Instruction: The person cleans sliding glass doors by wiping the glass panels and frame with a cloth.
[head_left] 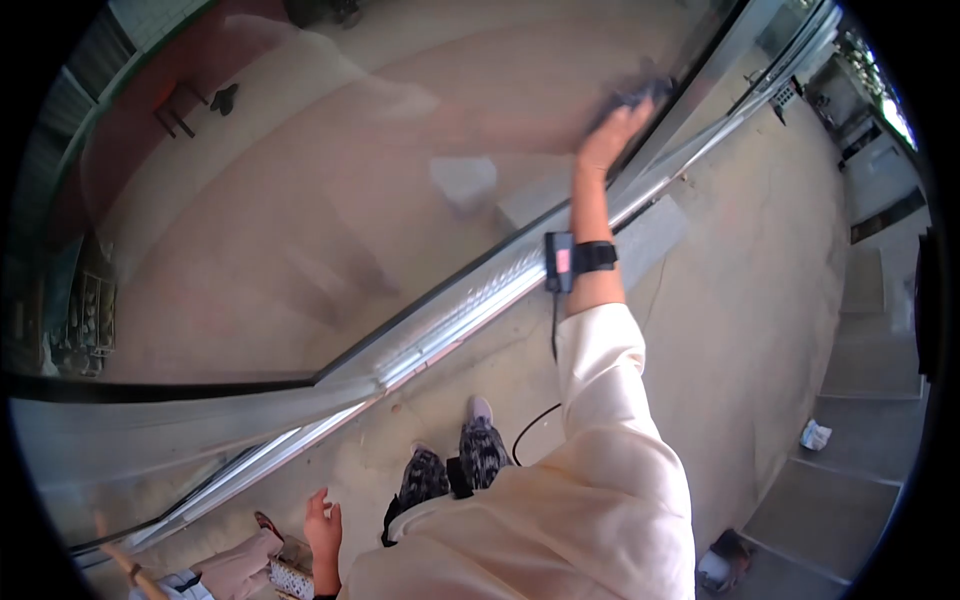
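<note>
My right hand (612, 138) is stretched far up against a large glass pane (400, 200). It presses a dark, crumpled cloth (632, 95) to the glass beside the grey metal frame (690, 95). The cloth is partly blurred and partly hidden by the fingers. A faint reflection of my arm shows in the pane. My left hand (322, 530) hangs low at the left of my body, fingers apart and slightly bent, holding nothing. A strapped device with a cable (560, 262) sits on my right forearm.
Shiny metal sliding tracks (440, 345) run diagonally below the pane. Another person (235, 572) is at the lower left, an arm toward the glass. Grey steps (860, 435) lie at the right, with a crumpled white item (815, 435) on one. A stool (178, 108) shows in the glass.
</note>
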